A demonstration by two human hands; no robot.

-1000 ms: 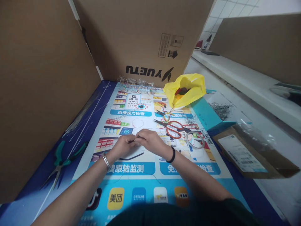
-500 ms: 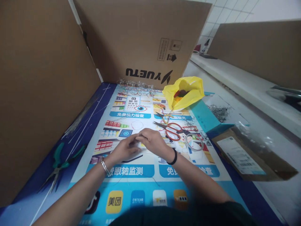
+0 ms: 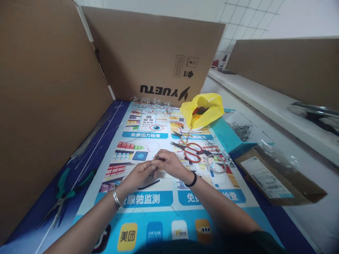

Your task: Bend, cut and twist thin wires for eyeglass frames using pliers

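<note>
My left hand [image 3: 140, 173] and my right hand [image 3: 169, 164] meet over the middle of the printed poster [image 3: 159, 183]. Thumbs and fingertips are pinched together, touching each other. Whatever lies between them is too small or too hidden to name. Just beyond my right hand lie orange-handled scissors [image 3: 193, 155] with dark blades, and a roll of clear tape [image 3: 216, 163] rests to their right. A thin pale loop [image 3: 153, 146] lies on the poster ahead of my hands.
Green-handled pliers [image 3: 63, 194] lie at the left. At the back are tangled wire pieces [image 3: 150, 102] and a yellow bag [image 3: 205, 109] with coloured contents. A teal box [image 3: 227, 137] and a torn brown carton [image 3: 270, 180] stand right. Cardboard walls [image 3: 156, 49] rise behind and left.
The view has tilted slightly upward and shifted, so things sit a little lower. My hands stay together, with the right fingers now curled more tightly against the left fingertips.
</note>
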